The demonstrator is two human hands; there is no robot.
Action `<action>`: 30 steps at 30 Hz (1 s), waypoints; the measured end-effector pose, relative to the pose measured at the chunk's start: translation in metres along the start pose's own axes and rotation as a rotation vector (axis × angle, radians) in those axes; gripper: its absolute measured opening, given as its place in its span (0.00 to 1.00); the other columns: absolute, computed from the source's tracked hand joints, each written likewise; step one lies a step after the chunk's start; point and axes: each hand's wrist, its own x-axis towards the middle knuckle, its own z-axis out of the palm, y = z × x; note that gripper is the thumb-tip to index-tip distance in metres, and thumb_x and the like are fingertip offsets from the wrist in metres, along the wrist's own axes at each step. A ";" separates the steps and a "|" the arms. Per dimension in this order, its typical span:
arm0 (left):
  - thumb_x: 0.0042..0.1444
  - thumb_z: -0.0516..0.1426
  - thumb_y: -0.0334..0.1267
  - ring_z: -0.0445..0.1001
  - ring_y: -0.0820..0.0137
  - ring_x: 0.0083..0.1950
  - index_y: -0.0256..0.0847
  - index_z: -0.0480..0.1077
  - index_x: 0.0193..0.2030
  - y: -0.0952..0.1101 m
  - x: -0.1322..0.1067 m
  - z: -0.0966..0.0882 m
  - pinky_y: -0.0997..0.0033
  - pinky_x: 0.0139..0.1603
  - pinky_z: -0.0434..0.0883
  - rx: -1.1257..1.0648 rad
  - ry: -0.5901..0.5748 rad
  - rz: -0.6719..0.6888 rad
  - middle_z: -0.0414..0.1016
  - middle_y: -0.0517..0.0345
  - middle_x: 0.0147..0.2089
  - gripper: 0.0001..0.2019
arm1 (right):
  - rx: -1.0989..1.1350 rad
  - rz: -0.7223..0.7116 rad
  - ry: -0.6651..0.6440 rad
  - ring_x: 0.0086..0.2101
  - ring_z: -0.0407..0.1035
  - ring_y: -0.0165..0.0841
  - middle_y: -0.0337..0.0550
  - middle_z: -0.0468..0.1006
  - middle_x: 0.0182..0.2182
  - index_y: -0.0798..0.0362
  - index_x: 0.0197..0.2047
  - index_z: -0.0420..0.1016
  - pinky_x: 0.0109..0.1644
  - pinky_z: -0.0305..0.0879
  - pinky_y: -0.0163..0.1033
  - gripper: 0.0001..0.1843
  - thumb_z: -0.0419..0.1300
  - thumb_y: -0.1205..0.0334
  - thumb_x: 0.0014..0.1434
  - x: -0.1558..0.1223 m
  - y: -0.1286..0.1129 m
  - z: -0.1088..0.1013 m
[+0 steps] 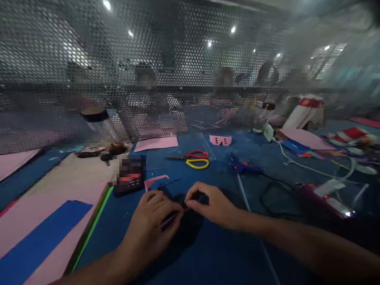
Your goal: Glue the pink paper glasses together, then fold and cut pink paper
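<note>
My left hand (154,223) and my right hand (212,204) meet over the blue table top (213,257), both pinching a small dark paper piece (181,202) with a pink strip (168,219) showing under the left fingers. Both hands have their fingers closed on it. A pink paper scrap (154,180) lies just beyond the hands. The piece itself is dim and partly hidden by my fingers.
Scissors with red and yellow handles (194,158) lie ahead, a blue glue gun (242,166) with its cable to the right, a pink cut-out (220,140) further back. Pink and blue sheets (44,225) are stacked at left. A perforated screen (178,71) stands behind; people sit beyond it.
</note>
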 end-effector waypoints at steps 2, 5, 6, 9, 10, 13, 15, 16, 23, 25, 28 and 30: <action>0.61 0.59 0.28 0.72 0.67 0.37 0.44 0.75 0.38 -0.002 -0.001 0.001 0.62 0.47 0.61 0.020 0.000 -0.016 0.75 0.62 0.32 0.06 | -0.134 -0.164 0.026 0.43 0.73 0.34 0.42 0.79 0.40 0.52 0.43 0.72 0.49 0.66 0.40 0.02 0.61 0.66 0.67 -0.002 -0.001 -0.004; 0.61 0.58 0.28 0.72 0.67 0.37 0.43 0.75 0.38 -0.003 -0.002 0.001 0.61 0.49 0.61 0.026 0.005 -0.021 0.76 0.61 0.32 0.07 | -0.303 -0.325 0.016 0.45 0.72 0.36 0.43 0.80 0.41 0.52 0.44 0.72 0.51 0.62 0.44 0.02 0.60 0.65 0.68 -0.004 -0.002 -0.007; 0.61 0.57 0.27 0.73 0.67 0.36 0.43 0.75 0.38 -0.003 -0.001 0.001 0.61 0.50 0.61 0.021 0.007 -0.019 0.76 0.62 0.32 0.07 | -0.348 -0.349 0.004 0.44 0.71 0.36 0.43 0.80 0.40 0.52 0.44 0.72 0.51 0.61 0.44 0.02 0.60 0.64 0.69 -0.004 -0.002 -0.007; 0.62 0.57 0.29 0.73 0.70 0.34 0.44 0.75 0.37 -0.001 0.000 0.000 0.60 0.52 0.62 0.009 0.026 -0.007 0.76 0.64 0.31 0.07 | -0.420 -0.383 -0.002 0.42 0.71 0.35 0.43 0.80 0.39 0.52 0.45 0.73 0.49 0.61 0.44 0.03 0.59 0.63 0.70 -0.003 -0.002 -0.007; 0.63 0.58 0.29 0.73 0.70 0.34 0.44 0.75 0.37 0.000 0.000 0.000 0.60 0.52 0.62 0.006 0.036 -0.006 0.75 0.64 0.31 0.07 | -0.429 -0.390 0.002 0.42 0.71 0.35 0.43 0.80 0.39 0.53 0.45 0.73 0.48 0.61 0.44 0.04 0.59 0.63 0.70 -0.003 -0.002 -0.007; 0.62 0.59 0.29 0.73 0.71 0.33 0.44 0.75 0.38 0.000 0.001 0.001 0.60 0.53 0.63 -0.003 0.060 0.007 0.76 0.65 0.31 0.06 | -0.448 -0.397 0.004 0.42 0.71 0.34 0.42 0.81 0.38 0.53 0.45 0.74 0.49 0.60 0.44 0.06 0.57 0.61 0.71 -0.003 -0.002 -0.006; 0.62 0.59 0.28 0.73 0.71 0.33 0.45 0.76 0.38 -0.001 0.000 0.001 0.60 0.54 0.63 -0.006 0.062 0.008 0.76 0.66 0.31 0.07 | -0.465 -0.395 0.005 0.42 0.71 0.34 0.42 0.81 0.39 0.53 0.45 0.75 0.49 0.60 0.45 0.07 0.57 0.61 0.72 -0.003 -0.001 -0.005; 0.62 0.59 0.29 0.73 0.71 0.33 0.45 0.76 0.38 -0.001 0.000 0.002 0.59 0.55 0.63 -0.005 0.061 0.008 0.76 0.66 0.30 0.07 | -0.472 -0.394 0.004 0.42 0.71 0.34 0.42 0.82 0.39 0.53 0.46 0.75 0.50 0.60 0.45 0.07 0.57 0.61 0.71 -0.003 -0.001 -0.005; 0.62 0.60 0.28 0.75 0.71 0.34 0.46 0.75 0.40 -0.003 -0.002 0.003 0.55 0.58 0.63 0.023 0.060 0.024 0.77 0.66 0.32 0.07 | -0.483 -0.420 0.004 0.40 0.71 0.33 0.41 0.81 0.38 0.54 0.44 0.75 0.50 0.59 0.45 0.06 0.59 0.60 0.70 -0.003 0.002 -0.004; 0.62 0.60 0.28 0.75 0.71 0.34 0.46 0.75 0.41 -0.003 -0.002 0.003 0.54 0.58 0.63 0.030 0.054 0.031 0.77 0.65 0.33 0.06 | -0.484 -0.415 0.001 0.40 0.71 0.33 0.41 0.81 0.38 0.54 0.43 0.75 0.50 0.59 0.46 0.06 0.59 0.61 0.70 -0.003 0.002 -0.004; 0.62 0.61 0.28 0.75 0.70 0.34 0.45 0.75 0.40 -0.003 -0.001 0.003 0.54 0.59 0.62 0.032 0.045 0.030 0.77 0.66 0.32 0.06 | -0.491 -0.415 -0.007 0.39 0.71 0.34 0.41 0.81 0.37 0.54 0.41 0.74 0.50 0.59 0.46 0.05 0.59 0.63 0.69 -0.004 0.003 -0.003; 0.61 0.61 0.28 0.75 0.70 0.35 0.45 0.75 0.39 -0.003 -0.001 0.002 0.54 0.59 0.62 0.034 0.045 0.032 0.78 0.66 0.32 0.06 | -0.488 -0.421 -0.015 0.39 0.71 0.34 0.41 0.81 0.36 0.54 0.40 0.74 0.51 0.60 0.46 0.04 0.59 0.64 0.69 -0.004 0.003 -0.003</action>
